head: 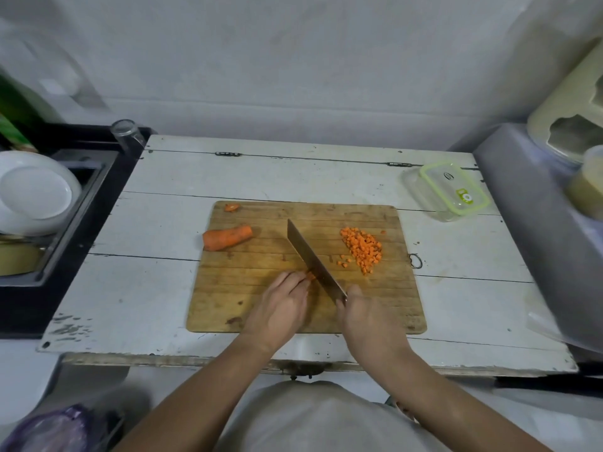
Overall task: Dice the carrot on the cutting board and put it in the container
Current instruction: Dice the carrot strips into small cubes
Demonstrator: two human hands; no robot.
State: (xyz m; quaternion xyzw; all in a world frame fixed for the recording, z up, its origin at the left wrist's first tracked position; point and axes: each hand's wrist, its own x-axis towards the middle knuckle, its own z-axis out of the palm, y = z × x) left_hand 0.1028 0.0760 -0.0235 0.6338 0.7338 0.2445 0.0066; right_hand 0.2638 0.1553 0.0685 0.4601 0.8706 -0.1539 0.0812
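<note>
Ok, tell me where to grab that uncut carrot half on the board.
Pinch the carrot half from above, across its middle, fingers on the near and far sides. It lies flat and lengthwise left to right on the board, apart from the knife, so both long sides are free.

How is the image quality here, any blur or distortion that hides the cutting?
Head view: wide-angle bending curves the table edges; the centre is fairly sharp, showing the knife, diced carrot and cutting board clearly; the corners smear, blurring the container slightly; lighting is flat and dim, without glare.
</note>
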